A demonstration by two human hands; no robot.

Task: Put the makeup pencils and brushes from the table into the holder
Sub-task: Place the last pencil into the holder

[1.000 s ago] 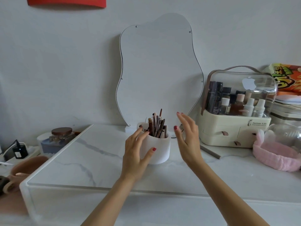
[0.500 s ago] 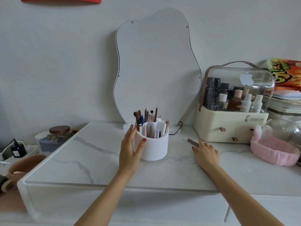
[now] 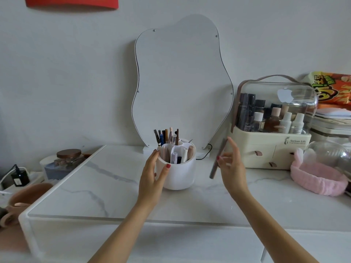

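A white round holder with inner dividers stands mid-table, with several pencils and brushes upright in it. My left hand is wrapped around the holder's left side, thumb on its front. To the right, my right hand is raised above the table and pinches a brown makeup pencil, which is held nearly upright, its lower end off the marble table.
A wavy mirror leans on the wall behind the holder, with a black cable at its base. A cream cosmetics organiser stands at the right, a pink headband beyond it. A jar sits left of the table.
My right hand went from beside the holder down to the table on the right, picked up the brown pencil and lifted it. The holder has been turned under my left hand.
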